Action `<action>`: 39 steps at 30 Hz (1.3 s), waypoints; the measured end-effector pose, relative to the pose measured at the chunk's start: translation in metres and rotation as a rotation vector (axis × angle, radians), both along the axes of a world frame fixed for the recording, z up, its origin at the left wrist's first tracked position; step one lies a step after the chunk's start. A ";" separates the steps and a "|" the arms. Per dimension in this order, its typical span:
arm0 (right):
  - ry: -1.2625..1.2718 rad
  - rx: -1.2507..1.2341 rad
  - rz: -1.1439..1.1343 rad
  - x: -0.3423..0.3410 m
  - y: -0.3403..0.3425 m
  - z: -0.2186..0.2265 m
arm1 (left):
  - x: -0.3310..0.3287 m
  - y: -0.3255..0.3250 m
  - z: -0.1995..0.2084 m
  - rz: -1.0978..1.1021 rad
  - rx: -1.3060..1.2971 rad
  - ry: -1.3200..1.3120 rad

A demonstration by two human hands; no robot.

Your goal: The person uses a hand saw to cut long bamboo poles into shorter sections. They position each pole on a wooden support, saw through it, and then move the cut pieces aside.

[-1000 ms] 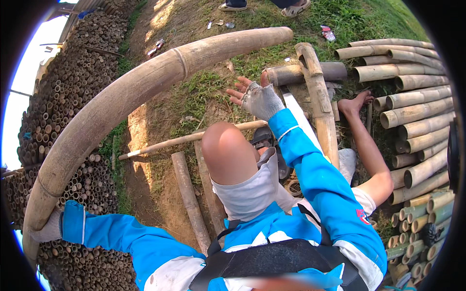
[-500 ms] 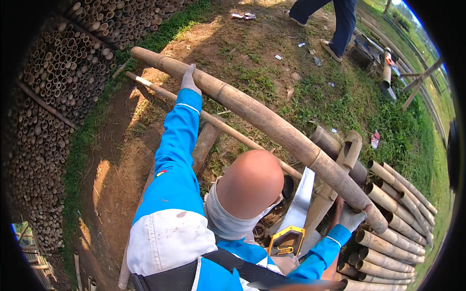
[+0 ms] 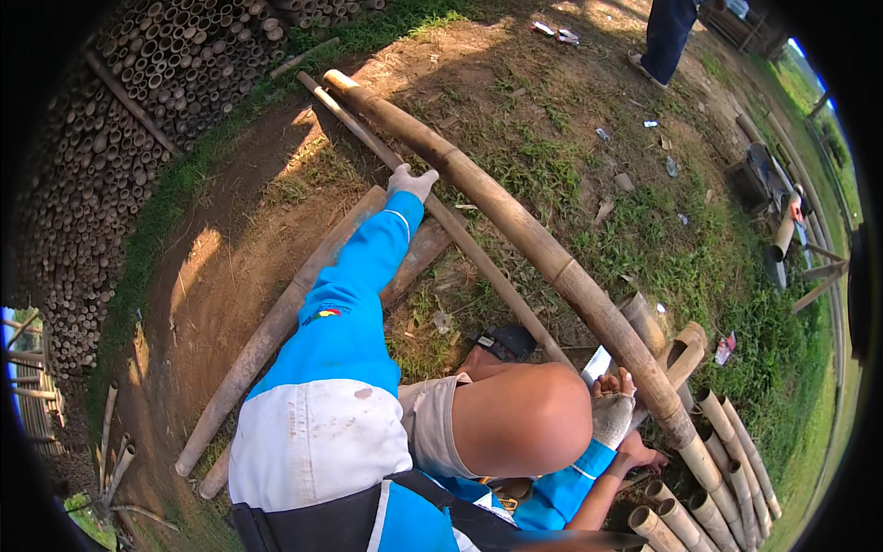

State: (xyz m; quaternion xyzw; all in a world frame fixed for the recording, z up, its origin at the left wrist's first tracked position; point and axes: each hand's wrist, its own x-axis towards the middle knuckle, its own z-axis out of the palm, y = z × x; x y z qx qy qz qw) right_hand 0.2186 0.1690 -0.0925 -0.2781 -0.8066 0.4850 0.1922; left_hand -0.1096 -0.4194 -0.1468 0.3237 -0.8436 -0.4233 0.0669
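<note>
A thick bamboo pole point(image 3: 515, 225) slants from the upper left down to the lower right. Below it lies a thinner bamboo pole point(image 3: 483, 267). My left hand point(image 3: 414, 182), gloved, is over the thinner pole with thumb and fingers apart, its fingertips close to the thick one. By the lower part of the thick pole is my right hand point(image 3: 612, 409), in a glove with bare fingertips, its fingers extended up beside the pole. Next to those fingers a hand saw's blade point(image 3: 596, 363) shows; my knee and sleeve hide most of the saw.
A bamboo log point(image 3: 276, 322) lies left of my arm. Cut bamboo pieces point(image 3: 708, 520) are heaped at the lower right, and a large stack of bamboo point(image 3: 138, 110) stands at the left. Tools point(image 3: 786, 216) lie at the far right. A person point(image 3: 667, 41) stands at the top.
My left hand has come off the thick pole and moved to the thinner one. The right hand has shifted left from the thick pole's end. My knee now covers most of the saw.
</note>
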 end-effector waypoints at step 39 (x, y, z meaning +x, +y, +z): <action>-0.050 0.896 0.701 0.027 -0.024 0.115 | 0.081 0.106 0.004 -0.285 1.164 0.302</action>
